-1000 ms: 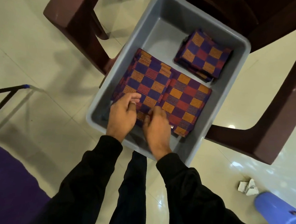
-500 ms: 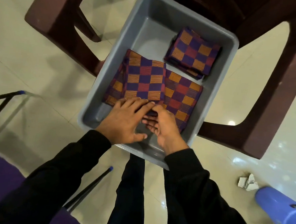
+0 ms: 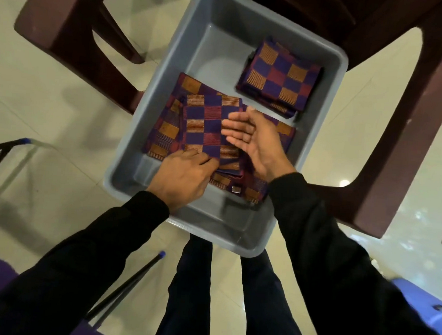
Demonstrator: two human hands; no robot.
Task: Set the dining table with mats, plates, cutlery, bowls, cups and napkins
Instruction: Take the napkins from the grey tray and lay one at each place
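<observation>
Two hands work the purple-and-orange checked woven mats (image 3: pixel 209 125) inside the grey plastic tub (image 3: pixel 146 105): left hand (image 3: pixel 185 178) fingers pinch the top mat's near edge; right hand (image 3: pixel 255 141) lies flat, fingers spread. Lift one layer only.

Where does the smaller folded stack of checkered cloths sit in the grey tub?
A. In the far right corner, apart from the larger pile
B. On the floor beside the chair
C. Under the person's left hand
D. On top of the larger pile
A: the small stack lies in the far right corner of the tub, with bare tub floor between it and the larger pile that both hands are working on.
</observation>
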